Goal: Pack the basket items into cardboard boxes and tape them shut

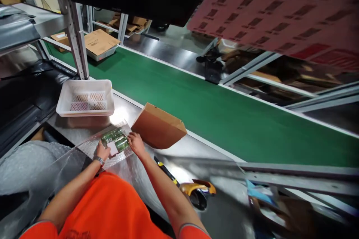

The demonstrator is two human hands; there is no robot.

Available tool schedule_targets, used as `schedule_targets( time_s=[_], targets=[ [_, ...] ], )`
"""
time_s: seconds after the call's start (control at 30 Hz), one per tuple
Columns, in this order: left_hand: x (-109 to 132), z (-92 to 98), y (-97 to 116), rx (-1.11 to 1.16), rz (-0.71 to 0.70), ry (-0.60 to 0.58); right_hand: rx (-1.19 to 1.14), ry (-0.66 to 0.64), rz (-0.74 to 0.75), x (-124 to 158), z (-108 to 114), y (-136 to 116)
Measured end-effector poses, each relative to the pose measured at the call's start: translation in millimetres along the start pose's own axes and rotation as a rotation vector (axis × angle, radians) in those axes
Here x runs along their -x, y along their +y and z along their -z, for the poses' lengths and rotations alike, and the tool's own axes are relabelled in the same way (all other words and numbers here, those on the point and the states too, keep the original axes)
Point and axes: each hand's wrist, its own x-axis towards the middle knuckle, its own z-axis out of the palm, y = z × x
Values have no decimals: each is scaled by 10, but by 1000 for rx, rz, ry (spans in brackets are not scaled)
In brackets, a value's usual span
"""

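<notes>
A green, shiny flat package [120,142] with a pale label lies on a sheet of bubble wrap [91,146] on the metal bench. My left hand [103,152], below a wristwatch, grips the package's left edge with its fingers bent. At the opposite edge, my right hand [136,143] has its fingers closed on the package's right side. Just beyond the right hand stands a brown cardboard box [158,127], tilted, beside the conveyor. Whether the bubble wrap is also pinched in the fingers is hard to make out.
A white plastic basket [85,99] sits at the bench's back left. Behind runs a green conveyor belt [196,108] carrying a carton [101,42] in a tray. Right of my forearm lie a black and yellow cutter [166,171] and an orange tape dispenser [198,188]. A dark monitor hangs overhead.
</notes>
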Motion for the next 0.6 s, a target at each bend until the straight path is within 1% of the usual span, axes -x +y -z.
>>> schedule_targets(
  time_s=[0.1, 0.17, 0.23, 0.3, 0.37, 0.47, 0.53, 0.6],
  targets=[
    [107, 168, -343, -93, -124, 48, 27, 11, 3, 11, -112, 26],
    [150, 222, -531, -163, -199, 42, 32, 22, 17, 13, -155, 38],
    [157, 238, -680, -203, -214, 26, 8, 39, 36, 35, -150, 91],
    [135, 260, -819, -216, -218, 41, -32, 83, 49, 118, -107, 235],
    [96, 329, -966, -235, -225, 94, -86, 177, 37, 293, -54, 502],
    [27, 522, -1172, -346, -250, 158, -144, 356, -21, 698, 1, 1082],
    [-21, 657, -1250, -455, -287, 141, -143, 440, -71, 989, 19, 1477],
    [-65, 747, -1255, -551, -299, 99, -139, 503, -126, 1234, 30, 1777]
  ],
)
